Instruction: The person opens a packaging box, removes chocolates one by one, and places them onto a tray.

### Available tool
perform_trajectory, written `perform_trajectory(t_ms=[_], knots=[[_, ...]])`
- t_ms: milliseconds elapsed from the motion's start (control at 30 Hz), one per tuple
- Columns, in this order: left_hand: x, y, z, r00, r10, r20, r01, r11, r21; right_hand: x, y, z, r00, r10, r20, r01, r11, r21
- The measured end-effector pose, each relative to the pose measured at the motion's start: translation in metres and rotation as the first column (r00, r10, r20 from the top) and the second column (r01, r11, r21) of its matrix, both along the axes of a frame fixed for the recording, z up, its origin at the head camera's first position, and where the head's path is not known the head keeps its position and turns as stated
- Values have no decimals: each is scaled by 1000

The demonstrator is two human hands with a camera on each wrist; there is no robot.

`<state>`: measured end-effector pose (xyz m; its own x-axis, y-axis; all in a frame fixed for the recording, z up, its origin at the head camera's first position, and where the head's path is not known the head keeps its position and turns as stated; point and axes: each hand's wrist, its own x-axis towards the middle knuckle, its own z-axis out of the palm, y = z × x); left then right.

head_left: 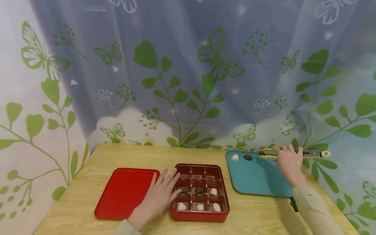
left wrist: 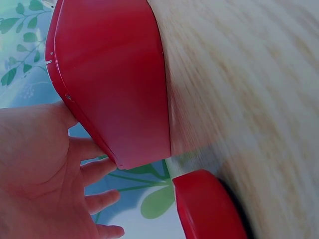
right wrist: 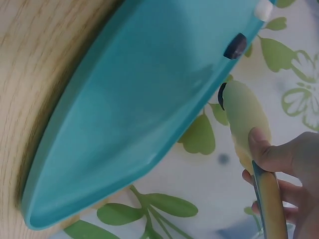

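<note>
In the head view my right hand [head_left: 289,164] grips a pair of tongs [head_left: 312,154] with cream-coloured tips above the far right of a teal tray [head_left: 258,182]. A dark chocolate [right wrist: 222,96] is pinched between the tong tips. On the tray lie a white chocolate [head_left: 235,157] and a dark chocolate [head_left: 247,157]. My left hand [head_left: 158,195] spreads straight fingers, touching the left rim of a red box [head_left: 199,217]. Inside is a divided clear insert: dark chocolates [head_left: 198,190] and a white one [head_left: 213,191] fill the middle row, white ones [head_left: 199,207] the front row.
A red lid [head_left: 123,195] lies on the wooden table [head_left: 67,215] left of the box, partly under my left hand in the head view. Behind the table hangs a curtain [head_left: 188,98] printed with leaves and butterflies.
</note>
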<state>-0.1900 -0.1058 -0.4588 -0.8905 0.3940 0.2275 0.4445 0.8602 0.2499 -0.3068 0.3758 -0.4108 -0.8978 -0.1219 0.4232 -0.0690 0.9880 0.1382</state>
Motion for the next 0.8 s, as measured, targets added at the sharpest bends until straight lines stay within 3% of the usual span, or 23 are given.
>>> perform_trajectory(t_ms=[233, 500, 600, 800], knots=[[0, -1, 0, 1000, -5, -6, 5, 1000, -2, -8, -2, -3, 993, -57, 106, 52, 997, 51], [-1, 0, -1, 1000, -1, -14, 1, 1000, -17, -11, 6, -7, 979, -97, 180, 92, 995, 38], [-1, 0, -1, 1000, 1, -17, -1, 1000, -18, -7, 5, -5, 986, -83, 145, 85, 996, -6], [-2, -2, 0, 1000, -5, 1, 5, 1000, -11, 6, -2, 9, 999, -51, -12, 50, 997, -56]])
